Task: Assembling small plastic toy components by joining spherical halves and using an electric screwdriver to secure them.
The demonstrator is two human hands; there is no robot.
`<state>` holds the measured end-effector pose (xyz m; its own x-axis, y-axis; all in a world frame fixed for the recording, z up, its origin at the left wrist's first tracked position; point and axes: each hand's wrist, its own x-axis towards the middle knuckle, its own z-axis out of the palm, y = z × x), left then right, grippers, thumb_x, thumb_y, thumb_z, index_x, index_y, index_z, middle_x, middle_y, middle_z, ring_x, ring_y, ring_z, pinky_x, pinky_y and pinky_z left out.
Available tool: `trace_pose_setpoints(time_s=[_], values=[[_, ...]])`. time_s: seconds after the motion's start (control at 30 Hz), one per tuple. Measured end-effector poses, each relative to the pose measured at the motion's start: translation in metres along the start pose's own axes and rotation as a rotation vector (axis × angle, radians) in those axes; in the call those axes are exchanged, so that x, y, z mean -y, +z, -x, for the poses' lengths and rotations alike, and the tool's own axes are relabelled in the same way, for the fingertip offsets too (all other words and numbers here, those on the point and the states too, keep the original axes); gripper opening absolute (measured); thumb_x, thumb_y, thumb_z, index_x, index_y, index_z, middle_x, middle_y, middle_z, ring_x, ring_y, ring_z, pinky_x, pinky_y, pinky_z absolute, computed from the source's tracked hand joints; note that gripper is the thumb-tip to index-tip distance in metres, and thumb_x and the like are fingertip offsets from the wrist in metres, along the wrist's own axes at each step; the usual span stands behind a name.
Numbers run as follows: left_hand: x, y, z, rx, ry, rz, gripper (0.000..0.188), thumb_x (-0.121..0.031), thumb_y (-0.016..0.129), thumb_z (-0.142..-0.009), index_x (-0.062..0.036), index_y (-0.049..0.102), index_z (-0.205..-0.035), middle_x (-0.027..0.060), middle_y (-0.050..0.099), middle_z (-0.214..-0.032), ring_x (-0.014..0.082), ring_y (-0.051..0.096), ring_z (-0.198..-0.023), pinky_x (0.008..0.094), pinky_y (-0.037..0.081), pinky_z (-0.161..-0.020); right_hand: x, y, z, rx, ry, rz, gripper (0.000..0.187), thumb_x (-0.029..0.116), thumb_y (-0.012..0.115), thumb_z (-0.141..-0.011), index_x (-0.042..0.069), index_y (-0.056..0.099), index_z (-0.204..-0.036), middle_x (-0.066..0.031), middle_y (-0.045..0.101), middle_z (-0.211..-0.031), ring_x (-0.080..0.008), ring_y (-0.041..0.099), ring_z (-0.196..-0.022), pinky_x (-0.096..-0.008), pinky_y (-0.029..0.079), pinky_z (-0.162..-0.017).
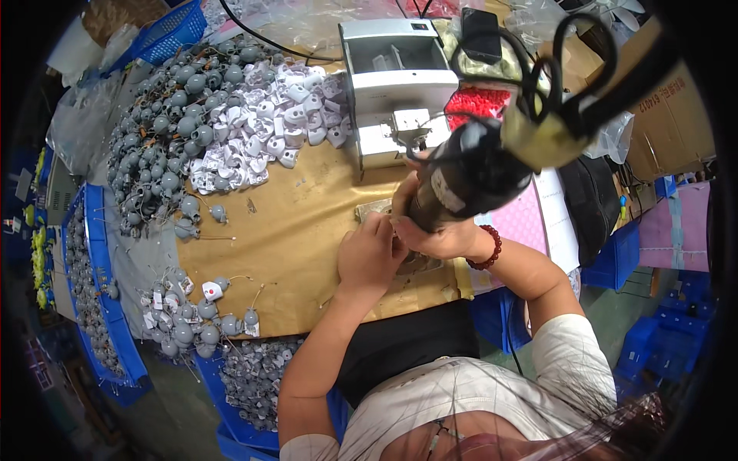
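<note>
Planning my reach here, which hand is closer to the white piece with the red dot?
Left. The left hand is to the right of the white piece; the right hand is farther right, around the black tool.

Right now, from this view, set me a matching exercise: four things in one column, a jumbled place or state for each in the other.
Things:
1. black tool
2. bracelet
3. phone
4. white plastic parts

Places or states:
A. made of dark red beads
B. at the far side, right of the white machine
C. heaped next to grey round pieces
D. gripped in the right hand

Pairs: 1-D, 2-A, 3-B, 4-C
</note>
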<state>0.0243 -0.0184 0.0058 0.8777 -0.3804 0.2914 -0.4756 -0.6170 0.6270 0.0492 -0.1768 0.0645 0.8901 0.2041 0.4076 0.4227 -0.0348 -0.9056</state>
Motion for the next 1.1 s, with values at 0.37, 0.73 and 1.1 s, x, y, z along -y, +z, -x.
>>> trace_pose_setpoints(time_s=[0.37,0.73,1.1], values=[[-0.004,-0.007,-0.002,-0.039,-0.033,0.099,0.032,-0.017,0.073,-0.076,-0.0124,0.059,-0.105,0.0066,0.058,-0.093,0.0339,0.061,-0.072,0.0454,0.048,-0.065,-0.009,-0.009,0.016,0.269,-0.562,0.781,0.066,0.006,0.066,-0.084,0.003,0.033,-0.141,-0.0046,0.059,-0.089,-0.0132,0.057,-0.078,-0.0333,0.046,-0.084],[-0.007,-0.008,-0.003,0.022,-0.076,0.096,0.036,-0.019,0.075,-0.074,-0.0126,0.057,-0.104,0.0071,0.057,-0.094,0.0344,0.062,-0.074,0.0461,0.048,-0.066,-0.012,-0.009,0.014,0.254,-0.401,0.579,0.047,0.020,0.066,-0.084,-0.004,0.049,-0.120,-0.0025,0.057,-0.094,-0.0129,0.056,-0.087,-0.0372,0.035,-0.107],[-0.002,-0.009,-0.002,0.032,-0.048,0.063,0.043,-0.019,0.077,-0.074,-0.0112,0.055,-0.110,0.0095,0.057,-0.099,0.0350,0.064,-0.077,0.0469,0.051,-0.065,-0.009,-0.012,0.011,0.193,-0.488,0.690,0.033,0.011,0.076,-0.074,0.002,0.067,-0.104,-0.0094,0.069,-0.100,-0.0230,0.065,-0.093,-0.0384,0.052,-0.088]])
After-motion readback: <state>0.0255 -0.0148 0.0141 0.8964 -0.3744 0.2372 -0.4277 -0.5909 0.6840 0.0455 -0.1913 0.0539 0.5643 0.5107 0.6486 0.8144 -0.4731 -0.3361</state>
